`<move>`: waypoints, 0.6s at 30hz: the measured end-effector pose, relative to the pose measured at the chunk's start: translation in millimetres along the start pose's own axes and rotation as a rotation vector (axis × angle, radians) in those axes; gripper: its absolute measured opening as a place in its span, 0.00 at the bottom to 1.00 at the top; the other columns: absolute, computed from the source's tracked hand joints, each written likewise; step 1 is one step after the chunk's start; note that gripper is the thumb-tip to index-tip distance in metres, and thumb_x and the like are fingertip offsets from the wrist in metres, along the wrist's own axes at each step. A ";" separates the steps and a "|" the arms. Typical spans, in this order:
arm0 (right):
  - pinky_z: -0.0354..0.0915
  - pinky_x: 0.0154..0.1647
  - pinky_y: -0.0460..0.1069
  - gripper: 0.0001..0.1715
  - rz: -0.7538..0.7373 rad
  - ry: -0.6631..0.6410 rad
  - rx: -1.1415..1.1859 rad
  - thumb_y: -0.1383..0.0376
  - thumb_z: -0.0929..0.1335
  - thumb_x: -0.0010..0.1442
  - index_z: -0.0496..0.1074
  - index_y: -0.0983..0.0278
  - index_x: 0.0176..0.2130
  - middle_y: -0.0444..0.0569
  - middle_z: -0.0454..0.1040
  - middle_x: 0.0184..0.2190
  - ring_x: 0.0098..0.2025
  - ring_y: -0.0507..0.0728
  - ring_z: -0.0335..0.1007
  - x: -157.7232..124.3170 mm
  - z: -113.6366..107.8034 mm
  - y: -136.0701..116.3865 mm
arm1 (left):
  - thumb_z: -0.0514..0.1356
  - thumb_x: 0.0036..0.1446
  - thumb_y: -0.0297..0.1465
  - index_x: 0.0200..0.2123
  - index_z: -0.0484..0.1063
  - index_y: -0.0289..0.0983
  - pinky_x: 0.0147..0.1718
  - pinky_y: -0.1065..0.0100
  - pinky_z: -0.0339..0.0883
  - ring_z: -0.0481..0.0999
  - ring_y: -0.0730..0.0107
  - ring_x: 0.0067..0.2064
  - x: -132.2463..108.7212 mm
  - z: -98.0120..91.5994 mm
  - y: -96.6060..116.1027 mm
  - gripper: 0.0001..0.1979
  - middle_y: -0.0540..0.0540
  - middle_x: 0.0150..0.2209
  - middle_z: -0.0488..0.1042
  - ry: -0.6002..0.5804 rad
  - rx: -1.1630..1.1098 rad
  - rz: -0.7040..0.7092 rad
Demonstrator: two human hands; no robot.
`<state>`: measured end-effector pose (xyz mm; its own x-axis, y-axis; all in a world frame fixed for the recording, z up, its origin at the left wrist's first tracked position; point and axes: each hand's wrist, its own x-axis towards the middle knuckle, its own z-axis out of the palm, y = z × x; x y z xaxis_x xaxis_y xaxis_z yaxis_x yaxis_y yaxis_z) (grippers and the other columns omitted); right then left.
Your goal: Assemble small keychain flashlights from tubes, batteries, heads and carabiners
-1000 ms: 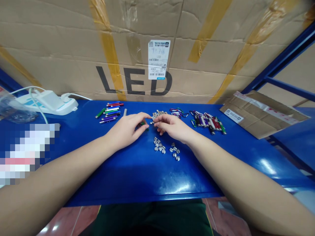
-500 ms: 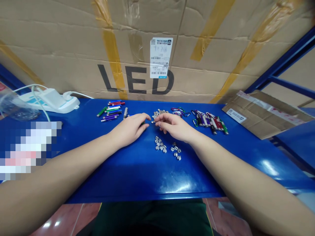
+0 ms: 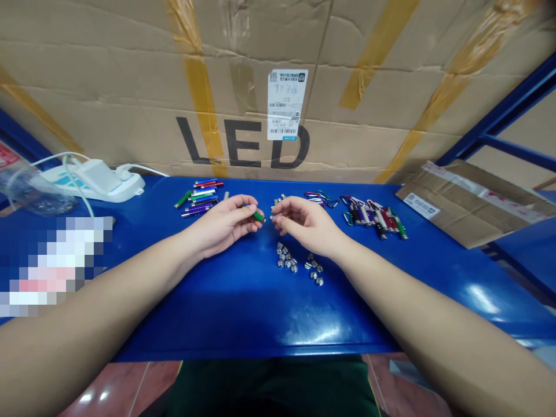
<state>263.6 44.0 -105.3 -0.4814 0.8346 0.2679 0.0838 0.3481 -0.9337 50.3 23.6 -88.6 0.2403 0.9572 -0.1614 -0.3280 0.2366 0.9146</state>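
your left hand (image 3: pixel 225 226) pinches a short green metal tube (image 3: pixel 259 216) between thumb and fingertips, its end pointing toward the heap of silver caps (image 3: pixel 278 201); that heap is your landmark on the blue steel table (image 3: pixel 256 324). your right hand (image 3: pixel 307 225) sits just right of the tube with thumb and forefinger pressed together, right in front of the heap; a small silver glint shows at those fingertips (image 3: pixel 273 215), but you can't tell whether they're pinching a cap; the two hands are near each other, not touching.

just in front of the heap lie two small clusters of silver caps (image 3: pixel 285 256) (image 3: pixel 314 270), side by side; to its left is a neat bunch of coloured tubes (image 3: pixel 198 196), and to its right a small tangle of carabiners (image 3: pixel 317 198), then a row of finished keychain lights (image 3: pixel 374 217); further left, well apart, a white power strip (image 3: pixel 93 180) sits by a clear plastic bag (image 3: pixel 32 188); further right lies a flattened cardboard mailer (image 3: pixel 471 204); behind the heap stands a taped carton printed "led" (image 3: pixel 243 142).
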 end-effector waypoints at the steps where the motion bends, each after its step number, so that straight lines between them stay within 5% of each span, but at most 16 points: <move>1: 0.75 0.36 0.50 0.08 -0.037 0.003 -0.004 0.64 0.71 0.60 0.73 0.63 0.41 0.46 0.77 0.34 0.34 0.53 0.75 -1.2 2.9 -2.8 | 0.59 0.66 0.19 0.39 0.71 0.33 0.32 0.77 0.76 0.80 0.74 0.30 -1.1 1.4 0.1 0.05 0.45 0.32 0.79 0.004 -0.021 -0.019; 8: 0.73 0.37 0.49 0.03 -0.182 0.049 -0.195 0.67 0.71 0.59 0.75 0.63 0.37 0.46 0.79 0.32 0.32 0.52 0.76 -6.4 12.3 -14.2 | 0.57 0.67 0.16 0.36 0.73 0.31 0.31 0.77 0.79 0.82 0.74 0.28 -2.1 8.7 -2.6 0.09 0.44 0.30 0.80 0.025 -0.091 -0.092; 18: 0.72 0.35 0.49 0.04 -0.144 0.066 -0.184 0.66 0.71 0.57 0.74 0.63 0.36 0.45 0.77 0.30 0.31 0.52 0.74 -4.9 14.8 -12.0 | 0.57 0.67 0.15 0.35 0.74 0.30 0.33 0.77 0.81 0.83 0.73 0.29 -2.4 11.3 -2.6 0.10 0.43 0.30 0.80 0.062 -0.119 -0.123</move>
